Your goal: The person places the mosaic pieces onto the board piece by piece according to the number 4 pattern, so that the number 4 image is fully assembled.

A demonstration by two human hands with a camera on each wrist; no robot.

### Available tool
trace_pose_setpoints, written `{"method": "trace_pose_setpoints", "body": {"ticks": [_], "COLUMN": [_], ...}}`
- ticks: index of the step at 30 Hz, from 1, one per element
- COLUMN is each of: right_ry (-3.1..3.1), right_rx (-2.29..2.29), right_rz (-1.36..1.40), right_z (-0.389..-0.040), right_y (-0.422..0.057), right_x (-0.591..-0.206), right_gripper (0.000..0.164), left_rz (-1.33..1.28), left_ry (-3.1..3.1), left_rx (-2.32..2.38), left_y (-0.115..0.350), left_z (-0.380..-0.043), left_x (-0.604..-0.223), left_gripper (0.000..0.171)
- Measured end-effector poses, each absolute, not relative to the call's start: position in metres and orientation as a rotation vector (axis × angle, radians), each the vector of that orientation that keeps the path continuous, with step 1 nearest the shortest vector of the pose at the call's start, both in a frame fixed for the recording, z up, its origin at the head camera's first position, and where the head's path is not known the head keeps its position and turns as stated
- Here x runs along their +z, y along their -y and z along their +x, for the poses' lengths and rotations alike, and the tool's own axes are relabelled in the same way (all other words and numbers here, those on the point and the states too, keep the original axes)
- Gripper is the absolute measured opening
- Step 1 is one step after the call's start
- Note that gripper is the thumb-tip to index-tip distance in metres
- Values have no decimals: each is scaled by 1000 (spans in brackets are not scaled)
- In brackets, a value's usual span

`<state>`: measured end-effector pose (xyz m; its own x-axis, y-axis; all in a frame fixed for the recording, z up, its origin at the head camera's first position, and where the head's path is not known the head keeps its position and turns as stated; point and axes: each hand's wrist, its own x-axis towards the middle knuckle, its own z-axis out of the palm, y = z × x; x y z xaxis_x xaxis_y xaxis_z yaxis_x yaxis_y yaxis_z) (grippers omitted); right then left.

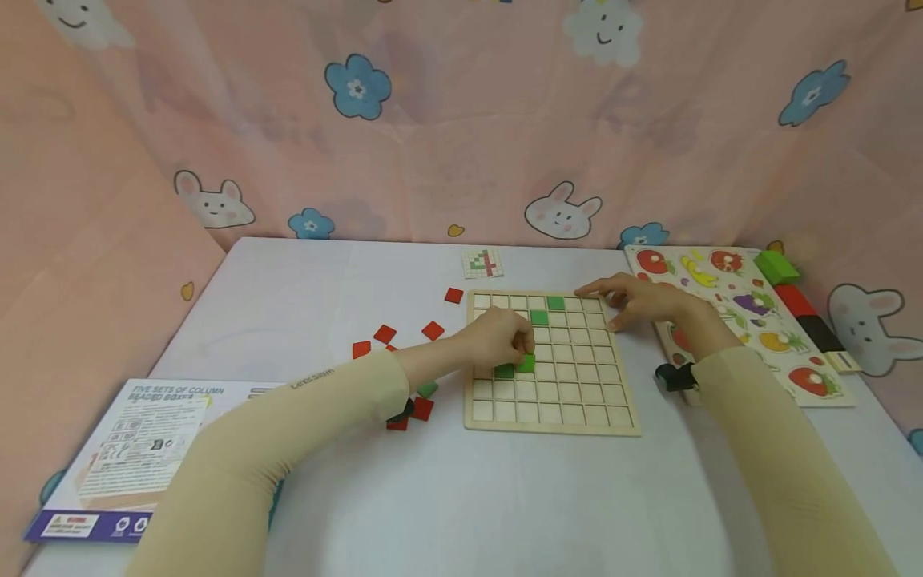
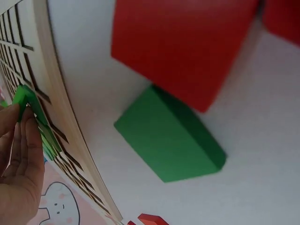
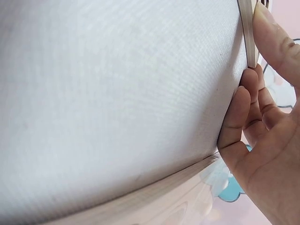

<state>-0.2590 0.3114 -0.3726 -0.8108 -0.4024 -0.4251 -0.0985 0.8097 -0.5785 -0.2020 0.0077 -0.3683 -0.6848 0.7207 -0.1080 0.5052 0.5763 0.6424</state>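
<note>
My left hand (image 1: 497, 336) reaches over a wooden grid board (image 1: 555, 422) and pinches a green square tile (image 2: 19, 101) between thumb and fingers. That tile is tilted against the board's cells. Beside it another green tile (image 1: 504, 372) lies in a cell, partly covered by the hand. Two more green tiles, one in the top row (image 1: 556, 304) and one a row lower (image 1: 539, 318), sit farther up the board. My right hand (image 1: 642, 303) touches the board's upper right corner, its index finger along the top edge and thumb at the side.
Several red tiles (image 1: 433, 330) and a loose green tile (image 1: 428, 389) lie left of the board. A small pattern card (image 1: 482, 264) lies behind it. A fruit puzzle board (image 1: 721, 320) and coloured blocks (image 1: 796, 300) are at right; a flat box (image 1: 144, 449) is at left.
</note>
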Motion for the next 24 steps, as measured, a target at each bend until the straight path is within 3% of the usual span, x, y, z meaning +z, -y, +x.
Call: {"method": "trace_pose_setpoints", "body": {"ticks": [8,12,19,24], "right_ry": [-2449,-2447,-2447,-2453], "right_rx": [-754,-753,-760,-736], "right_rz": [-398,-377,-384,-387], "right_z": [-260,-259,-258,-259], "right_y": [-311,-310,-310,-311], "right_x": [-374,-374,-374,-374], "right_gripper": [69,68,69,69], "left_rz": [1000,1040,1192,1151], "left_ry": [-2500,-2526,-2337,-2139], "left_rx": [714,616,604,490], "left_y": [-9,-7,23,62], "left_z": [-197,-197,-209,-219], "left_x": [-368,-369,-359,-346], "left_gripper": [6,13,19,40]}}
